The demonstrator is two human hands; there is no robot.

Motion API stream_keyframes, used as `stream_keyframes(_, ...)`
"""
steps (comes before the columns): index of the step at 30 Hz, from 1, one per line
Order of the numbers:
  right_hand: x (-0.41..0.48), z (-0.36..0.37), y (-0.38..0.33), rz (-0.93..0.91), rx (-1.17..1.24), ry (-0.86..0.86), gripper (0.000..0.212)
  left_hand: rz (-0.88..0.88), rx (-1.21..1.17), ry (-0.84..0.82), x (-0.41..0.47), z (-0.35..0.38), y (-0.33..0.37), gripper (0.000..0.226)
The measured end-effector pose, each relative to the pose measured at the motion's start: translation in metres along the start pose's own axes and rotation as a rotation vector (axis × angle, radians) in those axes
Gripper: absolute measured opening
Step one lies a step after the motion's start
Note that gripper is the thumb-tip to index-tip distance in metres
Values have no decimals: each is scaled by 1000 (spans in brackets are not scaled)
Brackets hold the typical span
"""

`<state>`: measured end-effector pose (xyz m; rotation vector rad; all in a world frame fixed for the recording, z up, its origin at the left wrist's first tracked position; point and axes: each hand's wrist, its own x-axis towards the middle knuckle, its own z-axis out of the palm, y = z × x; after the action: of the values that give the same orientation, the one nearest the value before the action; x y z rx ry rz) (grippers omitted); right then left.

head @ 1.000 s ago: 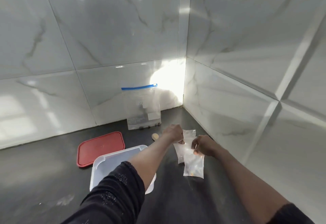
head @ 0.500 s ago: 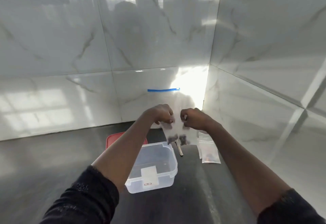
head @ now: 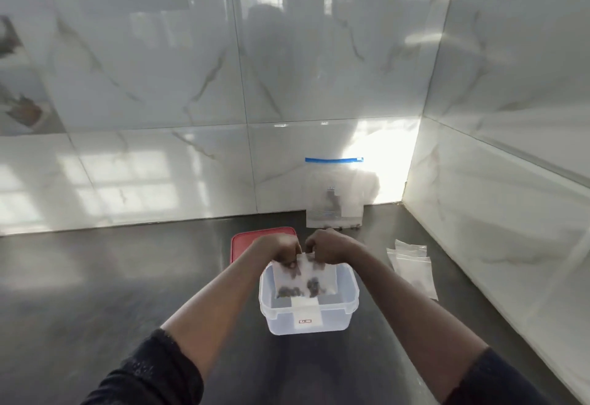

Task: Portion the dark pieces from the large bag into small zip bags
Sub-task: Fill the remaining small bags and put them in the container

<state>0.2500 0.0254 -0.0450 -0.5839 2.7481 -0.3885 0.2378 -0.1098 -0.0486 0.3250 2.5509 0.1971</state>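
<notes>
Over the clear plastic tub (head: 350, 299) on the dark desk (head: 127, 293), the left hand (head: 281, 249) and right hand (head: 326, 246) both pinch the top of the small clear zip bag of dark pieces (head: 305, 280), which hangs just below them. Half a sec ago it hung past the tub's far rim.

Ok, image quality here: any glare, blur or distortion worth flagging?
Head view: sun glare blows out the tile corner beside the large bag, fading its right edge. Head view: motion blur smears the left hand, right hand and the small zip bag they pinch, so its dark pieces read as smudges. Head view: the wide-angle lens bows the tile joints near the frame edges.
</notes>
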Motion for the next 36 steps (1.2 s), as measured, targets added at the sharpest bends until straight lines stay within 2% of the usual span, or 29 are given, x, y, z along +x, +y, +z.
stream_keyframes(5,6,25,3,71,-52,-46,32,-36,93,33,7,22,-10,29)
stream_keyframes(8,7,38,8,110,-105,3,33,-33,71,200,12,22,-17,28)
stream_keyframes(12,8,36,11,131,-171,158,27,-19,60,420,13,7,-9,20)
stream_keyframes(15,11,26,17,178,-118,254,33,19,16,532,17,-5,12,13)
stream_keyframes(22,-1,2,61,214,-53,369,34,158,-103,512,53,-8,72,22)
stream_keyframes(25,-11,4,97,317,-18,380,34,203,-167,478,77,0,97,24)
stream_keyframes(29,-20,4,141,459,33,372,22,231,-199,402,105,8,122,25)
stream_keyframes(36,-26,15,206,604,95,398,18,217,-201,336,141,13,155,30)
